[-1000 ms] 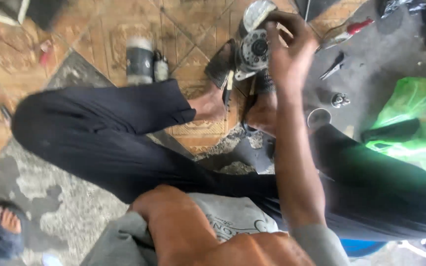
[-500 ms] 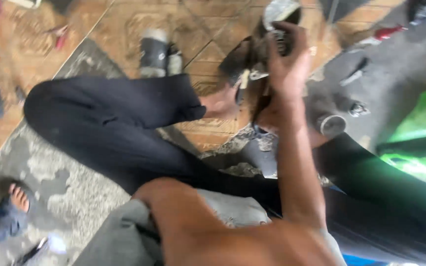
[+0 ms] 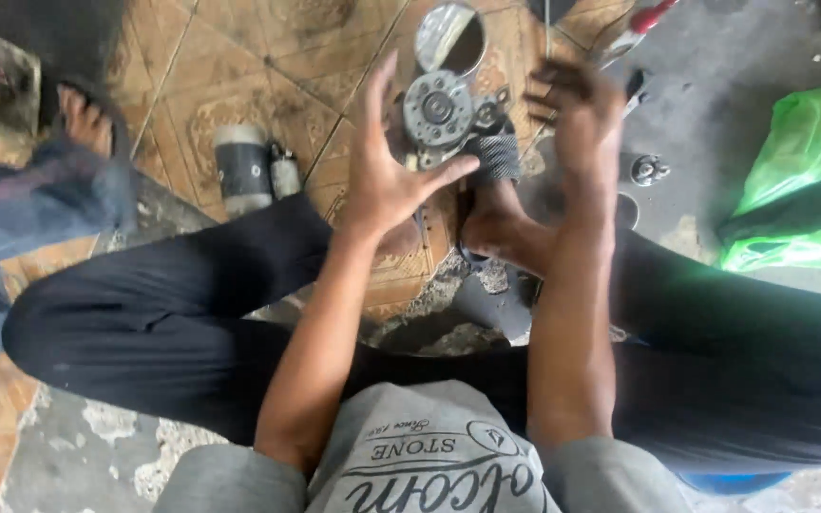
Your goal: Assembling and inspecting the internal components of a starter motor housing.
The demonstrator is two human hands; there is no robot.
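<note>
Motor assembly [image 3: 448,119], a round metal end plate with a ribbed black part on its right, sits on the tiled floor [image 3: 268,57] just past the person's bare foot [image 3: 501,228], between both hands. Left hand [image 3: 387,171] is spread open, fingers up, thumb tip at the lower edge of the assembly; touching or just short of it, can't tell. Right hand [image 3: 577,119] is blurred, fingers loosely curled above and right of the ribbed part, grasping nothing that I can see.

Risks, as I judge them:
- Nothing clamps the assembly. A push from one side only could tip or roll it into the round shiny cover [image 3: 450,38] lying just behind.
- Foot is tight against it, so toes are in the pinch zone if it drops or shifts.
- Small metal fitting [image 3: 648,171] and red-handled tool [image 3: 643,24] lie loose on the right and are easy to knock.

Room:
- Left: cylindrical motor body [image 3: 244,171] stands near, with tile between.
- Right: green plastic bag [image 3: 800,180] is well apart.
- Near side is closed off by the crossed legs [image 3: 144,323].
- Another person's sandalled foot [image 3: 87,119] is far left.
</note>
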